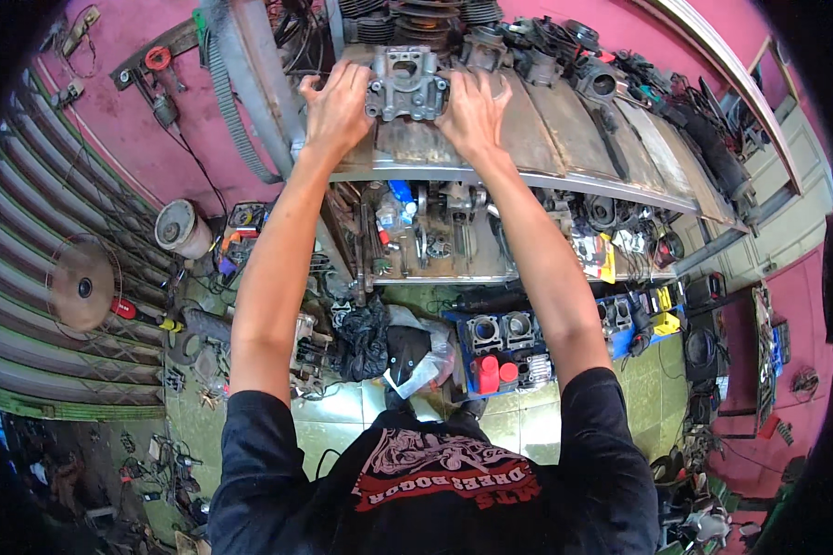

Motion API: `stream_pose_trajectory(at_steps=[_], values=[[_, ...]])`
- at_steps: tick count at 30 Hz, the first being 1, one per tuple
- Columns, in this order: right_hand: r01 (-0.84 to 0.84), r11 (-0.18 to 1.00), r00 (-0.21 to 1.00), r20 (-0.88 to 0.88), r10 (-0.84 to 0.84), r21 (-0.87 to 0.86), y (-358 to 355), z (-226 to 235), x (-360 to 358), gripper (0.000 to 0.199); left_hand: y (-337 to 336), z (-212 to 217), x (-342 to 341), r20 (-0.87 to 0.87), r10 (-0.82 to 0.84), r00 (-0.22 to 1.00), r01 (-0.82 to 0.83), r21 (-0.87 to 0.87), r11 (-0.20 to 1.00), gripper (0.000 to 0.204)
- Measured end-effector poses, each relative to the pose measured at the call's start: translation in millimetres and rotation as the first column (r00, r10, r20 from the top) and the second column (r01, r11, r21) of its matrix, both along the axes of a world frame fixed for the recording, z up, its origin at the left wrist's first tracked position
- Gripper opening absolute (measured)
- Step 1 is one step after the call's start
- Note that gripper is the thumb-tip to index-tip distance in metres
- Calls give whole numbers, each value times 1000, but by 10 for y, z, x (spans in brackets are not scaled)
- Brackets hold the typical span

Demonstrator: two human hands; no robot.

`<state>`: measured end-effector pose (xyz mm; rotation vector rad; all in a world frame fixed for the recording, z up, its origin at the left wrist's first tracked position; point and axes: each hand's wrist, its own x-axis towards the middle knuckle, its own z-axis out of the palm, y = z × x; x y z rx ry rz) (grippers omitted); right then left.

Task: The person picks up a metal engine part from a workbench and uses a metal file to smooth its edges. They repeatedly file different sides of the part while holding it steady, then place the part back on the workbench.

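A grey cast-metal engine part, which looks like a cylinder head, stands upright at the top of the view. It has a round opening in the middle and several bolt holes around it. My left hand grips its left edge with bent fingers. On the opposite edge my right hand holds it the same way. Both arms are stretched far forward. The part is over the top board of a worn shelf; whether it rests there or is slightly lifted, I cannot tell.
Finned cylinders and dark engine parts crowd the shelf's back and right. A metal post rises at left. Below are a lower shelf, a blue tray with cylinder blocks, red bottles and a black bag.
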<state>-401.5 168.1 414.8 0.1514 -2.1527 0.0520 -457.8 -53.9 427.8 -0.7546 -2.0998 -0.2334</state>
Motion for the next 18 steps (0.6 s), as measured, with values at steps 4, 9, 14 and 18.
stream_pose_trajectory(at_steps=[4, 9, 14, 18], values=[[-7, 1000, 1000, 23, 7, -21, -206, -20, -226, 54, -152, -39, -142, 15, 45, 999, -45, -5, 999, 51], [10, 1000, 999, 50, -9, -19, -242, -34, -280, 65, -188, -47, -173, -4, 34, 999, -34, -15, 999, 53], [40, 999, 984, 171, -44, 26, -205, -62, -165, 60, -180, -52, -124, -31, 29, 999, -31, -67, 997, 52], [26, 999, 971, 236, -32, 25, -166, -92, -125, 50, -179, -79, -54, -22, 28, 999, -30, -82, 996, 48]])
